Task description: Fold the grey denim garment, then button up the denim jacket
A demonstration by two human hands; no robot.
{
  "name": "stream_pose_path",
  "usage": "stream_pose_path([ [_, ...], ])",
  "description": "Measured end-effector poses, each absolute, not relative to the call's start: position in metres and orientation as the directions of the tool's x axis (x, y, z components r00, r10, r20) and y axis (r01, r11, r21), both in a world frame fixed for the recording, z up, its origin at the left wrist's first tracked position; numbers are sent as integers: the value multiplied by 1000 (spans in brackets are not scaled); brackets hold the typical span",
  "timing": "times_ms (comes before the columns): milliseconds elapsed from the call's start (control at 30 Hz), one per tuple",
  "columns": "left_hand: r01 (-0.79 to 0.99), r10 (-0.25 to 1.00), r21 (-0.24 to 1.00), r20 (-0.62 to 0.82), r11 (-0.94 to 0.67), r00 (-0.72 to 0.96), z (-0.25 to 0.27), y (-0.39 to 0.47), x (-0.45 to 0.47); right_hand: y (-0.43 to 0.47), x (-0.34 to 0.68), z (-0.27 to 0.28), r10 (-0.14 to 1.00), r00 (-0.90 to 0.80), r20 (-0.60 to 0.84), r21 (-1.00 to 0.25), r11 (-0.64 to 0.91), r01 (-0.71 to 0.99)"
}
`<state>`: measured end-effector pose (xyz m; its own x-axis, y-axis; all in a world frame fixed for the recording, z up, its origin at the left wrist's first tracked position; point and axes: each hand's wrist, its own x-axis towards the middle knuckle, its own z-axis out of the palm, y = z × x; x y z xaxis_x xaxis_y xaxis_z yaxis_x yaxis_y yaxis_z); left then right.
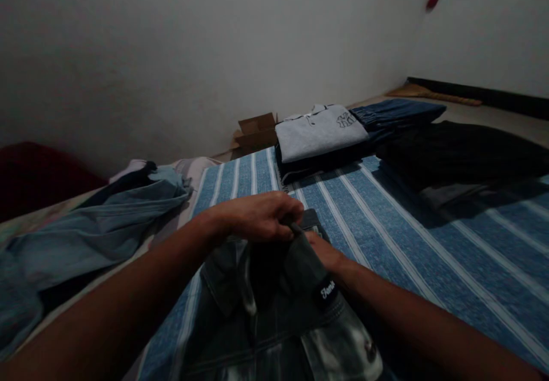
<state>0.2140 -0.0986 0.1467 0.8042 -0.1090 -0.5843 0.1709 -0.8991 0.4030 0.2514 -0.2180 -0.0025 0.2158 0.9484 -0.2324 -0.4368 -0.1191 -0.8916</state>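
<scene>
A dark grey denim garment [274, 324] with faded pale patches lies in front of me on a blue striped cloth. It bears a small lettered label [328, 290] and a buttoned pocket flap on its right side. My left hand [266, 215] is closed, pinching the upper edge of the garment between thumb and fingers. Against the other side of that edge is my right hand [323, 250], touching the fabric. Its fingers are mostly hidden behind the cloth, so their grip does not show.
Beyond lies a folded grey shirt [321, 132] on dark clothes, beside folded blue jeans [398, 112] and black clothing [467, 152]. Loose light-blue jeans [98, 221] lie at left. A cardboard box [257, 131] stands by the wall. The striped cloth [412, 255] extends right.
</scene>
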Motion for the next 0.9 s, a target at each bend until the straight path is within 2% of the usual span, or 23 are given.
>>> stream_pose_path([
  [67, 163, -121, 382, -620, -910, 775, 136, -97, 230, -230, 253, -3, 916, 197, -349, -762, -155, -628],
  [133, 147, -158, 388, -651, -910, 742, 124, -96, 245, -247, 252, -1, 901, 176, -396, -647, -138, -749],
  [200, 134, -188, 393, -678, -909, 711, 112, -96, 257, -267, 250, 2, 909, 203, -364, -639, -85, -764],
  [300, 146, -180, 367, -717, -919, 673, 97, -99, 274, -290, 243, 3, 922, 219, -319, -725, -89, -683],
  [467, 149, -185, 354, -750, -923, 636, 82, -105, 293, -301, 234, -2, 864, 301, -404, -794, -168, -584],
  [733, 152, -110, 290, -718, -945, 687, 65, -103, 298, -298, 235, -4, 820, 340, -461, -828, -259, -498],
  [800, 144, -101, 280, -703, -949, 704, 63, -104, 296, -298, 235, -5, 807, 371, -460, -853, -287, -435],
  [900, 138, -76, 257, -675, -956, 734, 63, -105, 293, -302, 234, -6, 768, 471, -435, -900, -358, -248],
])
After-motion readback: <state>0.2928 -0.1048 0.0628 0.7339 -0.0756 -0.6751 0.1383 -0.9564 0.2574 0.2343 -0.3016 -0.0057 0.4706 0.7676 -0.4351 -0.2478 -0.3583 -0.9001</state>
